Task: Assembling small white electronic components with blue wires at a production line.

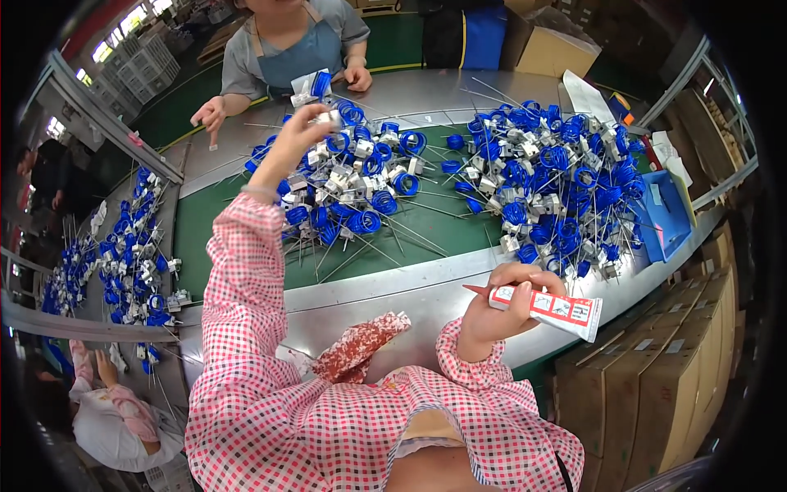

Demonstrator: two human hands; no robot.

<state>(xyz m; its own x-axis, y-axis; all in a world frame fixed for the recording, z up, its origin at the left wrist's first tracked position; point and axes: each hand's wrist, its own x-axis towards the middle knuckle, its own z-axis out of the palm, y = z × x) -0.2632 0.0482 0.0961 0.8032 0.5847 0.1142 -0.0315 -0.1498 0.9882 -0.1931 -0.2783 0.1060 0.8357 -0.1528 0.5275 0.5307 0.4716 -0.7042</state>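
My left hand [298, 141] reaches out over the nearer left pile, its fingers closed on a small white block [329, 119]. Just beyond those fingers is a blue coil [320, 84] with a white piece beside it; I cannot tell whether it joins the block. My right hand [504, 316] is closed round a white and red squeeze tube [551, 308], its pointed red nozzle aimed left. Below my left hand lies a heap of blue coiled parts [361, 176] with white blocks and thin metal rods. A similar heap [557, 180] lies to the right.
Across the metal-edged table [393, 287] stands a person in a blue apron [287, 53]. A blue bin [662, 215] and a tape roll [620, 107] are at the right. A red-and-white speckled cloth [361, 344] lies before me. Cardboard boxes [656, 385] stand lower right.
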